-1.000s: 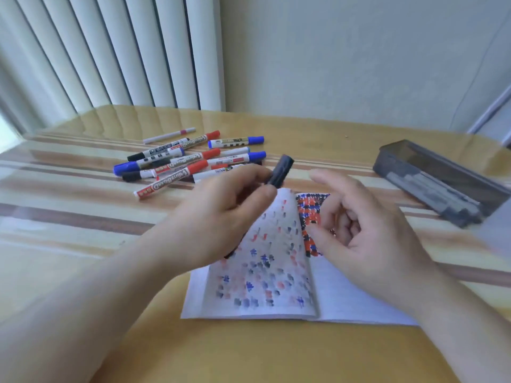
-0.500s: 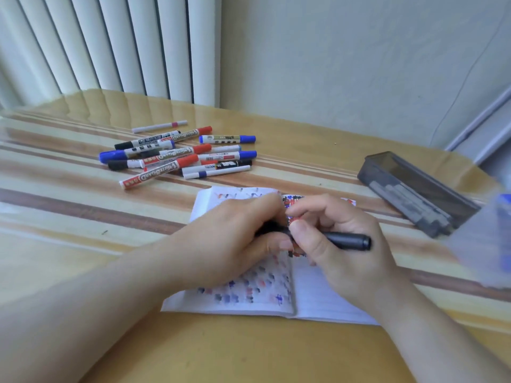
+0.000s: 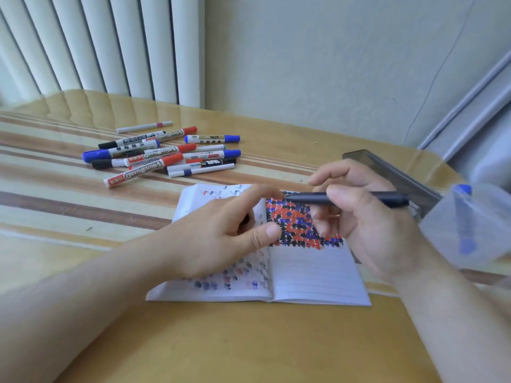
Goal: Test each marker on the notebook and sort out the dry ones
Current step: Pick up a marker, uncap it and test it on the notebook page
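Observation:
An open lined notebook (image 3: 312, 277) lies on the table in front of me, with a dense patch of red, blue and black test marks on its right page. My right hand (image 3: 367, 230) grips a black marker (image 3: 387, 201) and holds it level above the patch, its tip end pointing left. My left hand (image 3: 218, 241) rests on the left page. Its fingers are curled round a small dark piece (image 3: 244, 220), seemingly the marker's cap. A pile of several red, blue and black markers (image 3: 163, 156) lies at the back left.
A dark grey open box (image 3: 387, 172) stands at the right behind my right hand. A translucent container with a blue marker (image 3: 466, 219) in it is blurred at the far right edge. The striped wooden table (image 3: 249, 341) meets a wall and vertical blinds at the back.
The hands were joined on the black marker half a second ago and have pulled apart. The right hand lifted the marker up and to the right; the left kept the small dark piece.

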The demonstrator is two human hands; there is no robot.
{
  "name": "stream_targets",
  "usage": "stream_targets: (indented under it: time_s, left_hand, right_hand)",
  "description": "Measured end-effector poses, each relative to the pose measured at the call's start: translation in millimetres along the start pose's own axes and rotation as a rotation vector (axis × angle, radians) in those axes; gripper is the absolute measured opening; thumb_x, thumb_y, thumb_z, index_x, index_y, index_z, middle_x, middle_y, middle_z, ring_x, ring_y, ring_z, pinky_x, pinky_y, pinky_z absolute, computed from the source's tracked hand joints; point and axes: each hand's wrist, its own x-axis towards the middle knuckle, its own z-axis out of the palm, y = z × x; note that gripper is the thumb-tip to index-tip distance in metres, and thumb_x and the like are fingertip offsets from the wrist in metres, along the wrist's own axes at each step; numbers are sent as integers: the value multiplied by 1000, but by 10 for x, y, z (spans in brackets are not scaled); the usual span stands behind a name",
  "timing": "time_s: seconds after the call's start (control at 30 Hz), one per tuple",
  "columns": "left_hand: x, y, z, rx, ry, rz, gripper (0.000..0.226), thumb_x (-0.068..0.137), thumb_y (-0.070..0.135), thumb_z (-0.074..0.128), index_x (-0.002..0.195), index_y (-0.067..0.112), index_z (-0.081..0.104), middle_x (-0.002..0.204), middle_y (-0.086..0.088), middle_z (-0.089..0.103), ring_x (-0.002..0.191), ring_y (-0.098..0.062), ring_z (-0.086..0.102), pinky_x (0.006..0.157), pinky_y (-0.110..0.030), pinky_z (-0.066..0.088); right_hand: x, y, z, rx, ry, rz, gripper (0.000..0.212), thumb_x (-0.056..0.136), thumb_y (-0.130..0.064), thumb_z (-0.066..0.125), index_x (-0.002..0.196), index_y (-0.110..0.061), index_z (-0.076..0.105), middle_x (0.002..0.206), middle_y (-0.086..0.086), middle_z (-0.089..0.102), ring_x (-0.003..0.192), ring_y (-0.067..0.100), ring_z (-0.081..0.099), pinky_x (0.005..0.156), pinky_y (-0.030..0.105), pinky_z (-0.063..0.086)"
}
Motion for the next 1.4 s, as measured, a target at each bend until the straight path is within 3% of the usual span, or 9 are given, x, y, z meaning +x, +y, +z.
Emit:
stream_targets:
  time_s: [0.07, 0.13, 0.3, 0.4, 0.57, 0.8, 1.03, 1.2, 1.4]
  left_hand:
    - [50, 64, 21, 204, -150, -102, 64, 86, 79, 47, 142, 62, 24, 104, 13, 53, 96, -5, 53, 90, -29, 44]
    - [164, 176, 50, 394, -239, -187, 74, 78, 88, 48, 143, 65, 20, 116, 12, 46, 112, -14, 52, 100, -38, 44]
    - [494, 357, 292, 658, -84, -159, 69, 70, 91, 48, 128, 53, 48, 106, 3, 43, 111, -24, 48, 86, -36, 40]
    - [547, 293, 491, 621, -31, -101, 84, 63, 99, 37, 135, 57, 41, 106, 7, 44, 114, -21, 46, 94, -38, 38]
    - [565, 221, 530, 573, 29, -99, 86, 59, 103, 38, 135, 62, 40, 104, 12, 44, 113, -15, 47, 97, -37, 38]
    - [542, 214, 530, 552, 42, -100, 87, 60, 102, 37, 136, 62, 40, 102, 13, 42, 111, -15, 47, 98, -38, 39]
    - [533, 218, 537, 553, 45, -104, 85, 62, 101, 39, 137, 61, 40, 102, 11, 39, 114, -16, 46, 99, -39, 37]
    - [536, 225, 530, 552, 36, -110, 84, 63, 101, 38, 136, 60, 40, 101, 9, 38, 115, -17, 45, 99, -40, 37]
    - [530, 227, 528, 555, 34, -103, 84, 63, 101, 36, 136, 61, 40, 101, 10, 39, 112, -17, 45, 97, -40, 38]
  right_hand:
    - [-12, -111, -203, -40, 18, 49, 17, 86, -18, 58, 90, -20, 74, 75, 13, 64, 62, 26, 56, 56, 32, 45]
    - [-38, -111, -330, -210, 5, 100, 12, 87, -14, 62, 84, -19, 73, 73, 10, 65, 63, 23, 58, 53, 32, 44]
    - [-155, 295, -413, -380, 93, 224, 24, 86, 0, 68, 71, -18, 60, 58, 1, 55, 51, 18, 47, 44, 23, 36]
    - [-174, 392, -473, -333, 129, 200, 9, 75, -8, 62, 71, -15, 58, 59, 3, 54, 49, 15, 46, 44, 22, 36]
    - [-213, 435, -513, -348, 168, 239, 9, 72, -13, 65, 69, -11, 57, 60, 20, 58, 50, 20, 53, 44, 25, 41]
    - [-194, 462, -522, -383, 164, 289, 25, 83, -3, 69, 65, -15, 57, 56, 14, 61, 51, 21, 57, 50, 33, 46]
    - [-175, 425, -443, -552, 161, 268, 19, 79, -11, 69, 67, -12, 54, 57, 23, 57, 46, 18, 54, 47, 33, 42]
    - [-186, 419, -471, -532, 178, 292, 24, 85, 1, 67, 68, -11, 57, 60, 25, 60, 49, 21, 58, 47, 33, 45]
    - [-186, 422, -471, -554, 166, 266, 18, 81, -7, 67, 68, -12, 56, 59, 25, 58, 51, 26, 57, 49, 38, 45]
